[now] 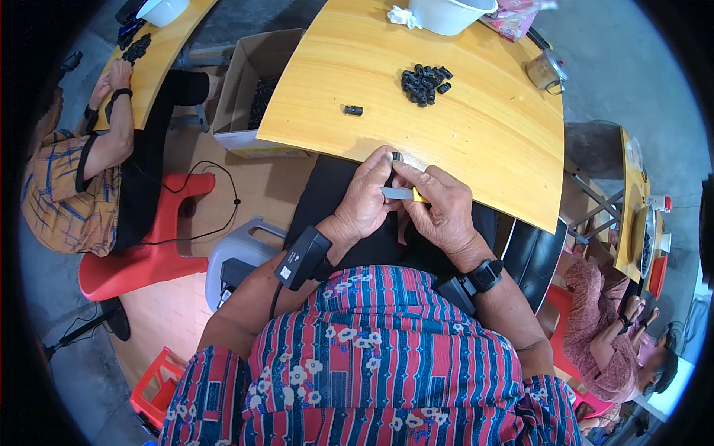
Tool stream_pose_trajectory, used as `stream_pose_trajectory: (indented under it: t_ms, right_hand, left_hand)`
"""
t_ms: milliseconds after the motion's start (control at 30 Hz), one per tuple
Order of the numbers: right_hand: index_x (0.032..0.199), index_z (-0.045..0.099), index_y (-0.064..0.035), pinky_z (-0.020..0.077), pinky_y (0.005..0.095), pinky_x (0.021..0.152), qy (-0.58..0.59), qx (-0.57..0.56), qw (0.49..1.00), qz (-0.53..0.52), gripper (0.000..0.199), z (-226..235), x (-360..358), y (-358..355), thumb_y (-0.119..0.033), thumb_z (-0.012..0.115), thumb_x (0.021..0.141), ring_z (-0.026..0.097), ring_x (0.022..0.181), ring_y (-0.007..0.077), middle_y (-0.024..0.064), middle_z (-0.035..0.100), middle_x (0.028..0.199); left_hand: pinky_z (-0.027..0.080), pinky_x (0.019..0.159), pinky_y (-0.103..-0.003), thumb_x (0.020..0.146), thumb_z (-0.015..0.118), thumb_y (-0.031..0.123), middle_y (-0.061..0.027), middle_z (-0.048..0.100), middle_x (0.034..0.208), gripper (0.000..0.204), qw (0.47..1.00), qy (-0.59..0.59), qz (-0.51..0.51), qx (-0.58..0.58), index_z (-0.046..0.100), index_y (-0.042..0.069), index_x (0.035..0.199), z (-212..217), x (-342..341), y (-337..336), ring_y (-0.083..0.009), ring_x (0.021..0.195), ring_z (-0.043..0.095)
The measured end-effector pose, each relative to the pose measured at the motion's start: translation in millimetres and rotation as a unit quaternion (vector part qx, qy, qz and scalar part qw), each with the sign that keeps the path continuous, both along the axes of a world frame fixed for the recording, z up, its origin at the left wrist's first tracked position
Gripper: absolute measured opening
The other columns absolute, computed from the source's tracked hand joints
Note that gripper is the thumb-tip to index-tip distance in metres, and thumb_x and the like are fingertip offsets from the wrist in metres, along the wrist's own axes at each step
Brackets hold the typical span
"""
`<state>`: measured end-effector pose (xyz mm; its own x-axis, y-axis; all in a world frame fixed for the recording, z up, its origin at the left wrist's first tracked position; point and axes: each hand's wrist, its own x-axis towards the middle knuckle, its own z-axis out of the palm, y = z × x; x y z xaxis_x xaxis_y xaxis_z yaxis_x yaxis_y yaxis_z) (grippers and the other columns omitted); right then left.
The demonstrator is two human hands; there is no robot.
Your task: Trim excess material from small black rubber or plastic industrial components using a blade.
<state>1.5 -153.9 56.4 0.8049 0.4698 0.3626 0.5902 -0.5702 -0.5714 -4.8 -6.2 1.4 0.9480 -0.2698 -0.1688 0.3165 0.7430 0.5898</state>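
Observation:
Just off the near edge of the wooden table [491, 141], my two hands meet. My left hand [363, 199] is closed on a small black plastic part [396, 157], whose end shows at the fingertips. In my closed right hand [448, 209] is a small knife [397, 193] with a yellow handle. Its grey blade points left, towards my left palm. My right thumb and fingers hide most of the handle. On the tabletop beyond lies a pile of similar black parts [425, 85]. One more black part [353, 110] lies apart, left of the pile.
A white basin [450, 16] and a metal cup [547, 71] stand at the table's far side. Left of the table is a cardboard box [236, 89] holding black pieces. A grey stool [245, 249] and red chair [178, 215] are leftward. Other people sit working on both sides.

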Motion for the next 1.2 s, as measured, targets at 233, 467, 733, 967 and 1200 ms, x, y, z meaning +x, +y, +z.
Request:
stream_pose_trajectory:
  t_ms: [233,467,733,967,1200]
  right_hand:
    - [0.112,0.066,-0.0111,0.0497,0.0357,0.060,0.008,0.014,1.000,-0.025,0.040,3,5,6,-0.011,0.069,0.072,0.060,0.065,0.0284,0.0098,0.058,0.073]
    - [0.107,0.066,-0.0024,0.0493,0.0294,0.070,0.098,0.147,0.983,-0.038,0.023,9,41,15,-0.011,0.063,0.086,0.065,0.079,0.0231,0.0147,0.066,0.086]
    - [0.095,0.069,-0.0040,0.0491,0.0336,0.072,0.114,0.109,0.987,0.000,0.017,3,90,49,-0.011,0.068,0.079,0.062,0.076,0.0297,0.0154,0.064,0.084]
    - [0.095,0.069,-0.0085,0.0491,0.0371,0.070,0.096,0.009,0.995,0.008,0.021,-9,103,67,-0.018,0.073,0.076,0.061,0.079,0.0314,0.0118,0.061,0.085]
    - [0.093,0.063,-0.0076,0.0498,0.0418,0.070,0.068,-0.097,0.993,0.003,0.019,-9,101,58,-0.020,0.069,0.080,0.061,0.080,0.0323,0.0116,0.058,0.089]
  left_hand:
    - [0.047,0.073,-0.027,0.101,0.043,0.024,-0.0020,0.048,0.097,0.021,0.980,-0.062,-0.040,0.186,0.049,0.006,0.110,0,0,10,-0.0121,0.087,0.052]
    - [0.030,0.050,-0.019,0.101,0.040,0.036,0.0001,0.044,0.070,0.023,0.991,0.045,-0.048,-0.115,0.049,0.015,0.101,7,-3,8,-0.0084,0.056,0.037]
    - [0.029,0.046,-0.019,0.102,0.039,0.028,-0.0008,0.044,0.070,0.023,0.993,0.027,-0.038,-0.110,0.045,0.011,0.087,13,0,12,-0.0073,0.052,0.035]
    - [0.027,0.045,-0.018,0.101,0.041,0.028,0.0005,0.043,0.070,0.021,0.992,0.035,-0.033,-0.114,0.045,0.012,0.088,15,0,11,-0.0057,0.052,0.033]
    - [0.027,0.044,-0.018,0.100,0.046,0.025,0.0012,0.045,0.071,0.017,0.997,0.035,-0.033,-0.062,0.045,0.012,0.089,16,1,9,-0.0047,0.051,0.034]
